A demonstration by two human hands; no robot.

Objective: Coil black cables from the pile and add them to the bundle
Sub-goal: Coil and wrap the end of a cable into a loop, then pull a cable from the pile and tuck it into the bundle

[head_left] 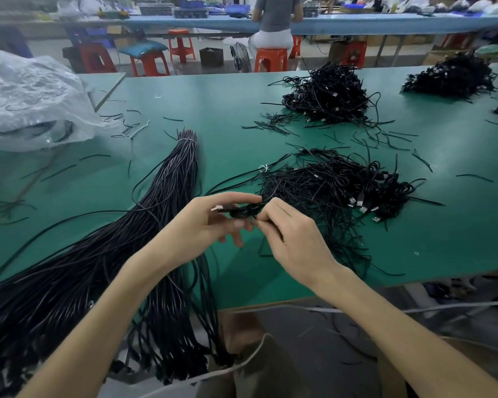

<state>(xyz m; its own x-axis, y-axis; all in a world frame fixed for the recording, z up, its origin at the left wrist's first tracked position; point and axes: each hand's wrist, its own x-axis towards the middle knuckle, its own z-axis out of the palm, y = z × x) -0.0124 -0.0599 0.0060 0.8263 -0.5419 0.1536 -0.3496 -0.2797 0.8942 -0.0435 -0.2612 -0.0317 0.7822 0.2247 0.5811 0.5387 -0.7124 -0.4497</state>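
Pinching small coil between left hand and right hand, fingers curled round it; may spring open if grip slackens, or snag nearby heap

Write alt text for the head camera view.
The left hand and right hand hold a small coiled black cable over a green table. A long tied bundle of black cables lies to the left, a tangled heap of cables to the right.

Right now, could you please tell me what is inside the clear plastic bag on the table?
Dark cable loops show through the plastic bag near its lower edge. Its crumpled folds hide anything else inside.
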